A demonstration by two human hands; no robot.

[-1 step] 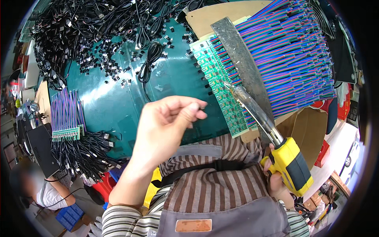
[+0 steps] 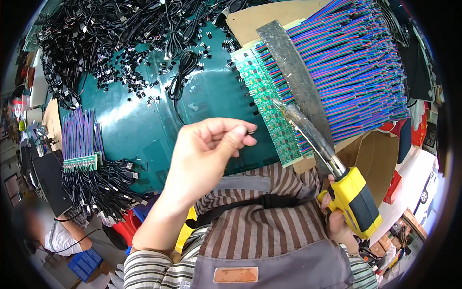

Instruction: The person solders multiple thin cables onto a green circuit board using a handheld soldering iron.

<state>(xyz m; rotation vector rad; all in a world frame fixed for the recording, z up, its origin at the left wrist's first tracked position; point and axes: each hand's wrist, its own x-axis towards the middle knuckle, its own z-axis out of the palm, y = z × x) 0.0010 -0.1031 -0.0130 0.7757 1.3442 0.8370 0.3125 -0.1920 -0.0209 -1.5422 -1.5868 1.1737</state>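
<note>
Between thumb and forefinger, my left hand (image 2: 204,151) pinches a small black component (image 2: 250,132) with metal pins. It is held above the green mat, left of a panel of joined green circuit boards (image 2: 269,108). Several black components stick out along that panel's left edge. My right hand (image 2: 335,224) is wrapped round the handle of a yellow and black soldering gun (image 2: 356,204). The gun's metal tip reaches up-left over the panel. A grey metal bar (image 2: 298,72) lies across bundled blue, red, green and black wires (image 2: 356,72) beside the panel.
Loose black components (image 2: 139,72) and coiled black cables (image 2: 183,77) are strewn over the green mat (image 2: 134,120). A second board strip (image 2: 82,163) with wires and USB cables lies at left. An open cardboard box (image 2: 378,154) stands at right. Another person (image 2: 67,236) sits lower left.
My left hand has moved slightly right, toward the panel, and more of the pinched component shows. My right hand and the soldering gun have stayed nearly still.
</note>
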